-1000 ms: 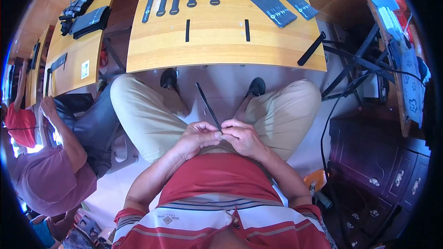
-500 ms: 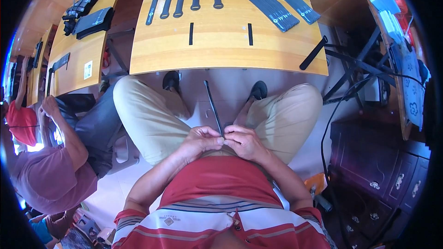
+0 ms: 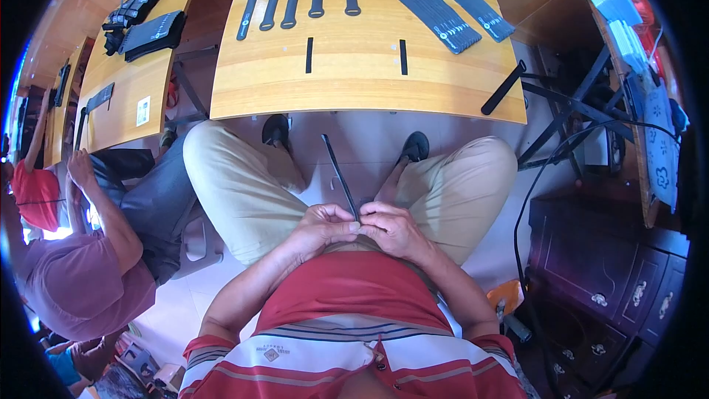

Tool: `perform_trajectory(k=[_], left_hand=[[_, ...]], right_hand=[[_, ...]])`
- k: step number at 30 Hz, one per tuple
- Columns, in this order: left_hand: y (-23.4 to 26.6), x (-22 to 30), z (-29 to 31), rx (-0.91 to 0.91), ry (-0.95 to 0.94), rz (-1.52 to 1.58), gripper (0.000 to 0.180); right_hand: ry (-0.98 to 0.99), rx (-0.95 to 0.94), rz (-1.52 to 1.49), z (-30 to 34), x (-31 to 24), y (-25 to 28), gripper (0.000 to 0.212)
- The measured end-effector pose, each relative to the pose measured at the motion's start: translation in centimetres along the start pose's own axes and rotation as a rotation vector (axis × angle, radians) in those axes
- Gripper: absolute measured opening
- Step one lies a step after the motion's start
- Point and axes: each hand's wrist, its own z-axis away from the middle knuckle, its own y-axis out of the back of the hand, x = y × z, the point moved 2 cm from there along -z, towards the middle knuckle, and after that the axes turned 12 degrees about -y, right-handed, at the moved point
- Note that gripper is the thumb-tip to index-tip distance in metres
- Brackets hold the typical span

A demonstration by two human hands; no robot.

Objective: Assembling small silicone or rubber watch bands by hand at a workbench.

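A dark strap [image 3: 340,176] stands out away from me over my lap, seen nearly edge-on. Its near end is pinched between the fingertips of my left hand [image 3: 323,229] and my right hand [image 3: 391,227], which almost meet in front of my belly. The pinched end itself is hidden by the fingers. On the table ahead, several similar dark grey straps [image 3: 294,0] lie side by side. To their right are a wide overlapping row of straps [image 3: 432,13] and a smaller stack [image 3: 473,6]. A single black strap [image 3: 504,87] lies at the table's right corner.
Two short black strips [image 3: 309,55] mark the wooden table [image 3: 258,96] near its front edge. At the left, a person [image 3: 81,273] sits by another table [image 3: 122,114] with strap bundles. A black cable [image 3: 526,207] hangs at the right, beside a dark cabinet [image 3: 591,266].
The strap's far end has tipped slightly left and down. Both hands keep their pinch in nearly the same place, and the view has shifted slightly.
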Motion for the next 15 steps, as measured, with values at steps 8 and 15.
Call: perform_trajectory(k=[8, 15], left_hand=[[0.14, -0.15, 0.03, -0.004, -0.03, -0.071, 0.012], [0.29, -0.42, -0.1, -0.019, -0.083, -0.194, 0.011]], right_hand=[[0.006, -0.031, 0.018, 0.12, -0.12, -0.05, 0.013], [0.08, 0.039, 0.152, 0.46, 0.44, -0.73, 0.011]])
